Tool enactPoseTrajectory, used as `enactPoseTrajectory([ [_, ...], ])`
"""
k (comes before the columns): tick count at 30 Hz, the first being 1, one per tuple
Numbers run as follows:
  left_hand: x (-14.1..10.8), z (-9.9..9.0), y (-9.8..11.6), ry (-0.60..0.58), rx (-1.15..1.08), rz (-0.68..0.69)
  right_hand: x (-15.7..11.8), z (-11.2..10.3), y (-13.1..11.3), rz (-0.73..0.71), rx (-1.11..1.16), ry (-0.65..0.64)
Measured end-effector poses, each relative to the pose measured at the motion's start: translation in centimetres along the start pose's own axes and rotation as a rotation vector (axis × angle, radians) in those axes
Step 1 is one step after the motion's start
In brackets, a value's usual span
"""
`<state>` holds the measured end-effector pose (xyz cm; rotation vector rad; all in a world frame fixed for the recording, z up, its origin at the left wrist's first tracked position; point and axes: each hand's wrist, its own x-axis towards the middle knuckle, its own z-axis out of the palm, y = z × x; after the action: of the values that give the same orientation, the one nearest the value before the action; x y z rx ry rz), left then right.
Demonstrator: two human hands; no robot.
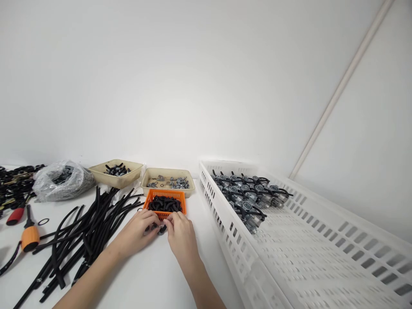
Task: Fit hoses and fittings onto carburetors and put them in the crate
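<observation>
Pinching a small black part (161, 229) between them, your left hand (137, 234) and right hand (182, 237) meet just in front of the near rim of the orange plastic basket (165, 192), low over the white tabletop (144, 287). Each grip looks narrow and closed on that part, but your fingers (170, 219) hide most of it, so you cannot tell its exact shape. It looks like a short piece of rubber, probably light, soft and inclined to give a little under pressure. Being so small and flexible, it may roll or slip if squeezed hard, so its outer edge looks like the safest place to hold. The black rubber pieces (165, 204) heaped in the basket look similar: bent, springy and easiest to lift singly from the top. To your left lie long black hoses (86, 231), limp enough to tangle, near a clear bag of grey parts (61, 182). Beyond the basket, a tan tray (167, 194) holds metal fittings (170, 183). To your right, a white perforated crate (225, 231) carries rows of metal assemblies with black tubes (247, 191); these look heavier, and their protruding tubes may make them awkward to hold.
</observation>
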<state>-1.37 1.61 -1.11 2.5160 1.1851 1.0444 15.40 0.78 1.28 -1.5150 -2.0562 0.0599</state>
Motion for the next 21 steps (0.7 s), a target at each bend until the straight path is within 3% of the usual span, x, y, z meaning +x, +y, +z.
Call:
enactPoseTrajectory([
  [21,-0.06,0.10,-0.12,-0.004,-0.009,-0.008,-0.03,0.35,0.16,0.064,-0.113,0.051],
])
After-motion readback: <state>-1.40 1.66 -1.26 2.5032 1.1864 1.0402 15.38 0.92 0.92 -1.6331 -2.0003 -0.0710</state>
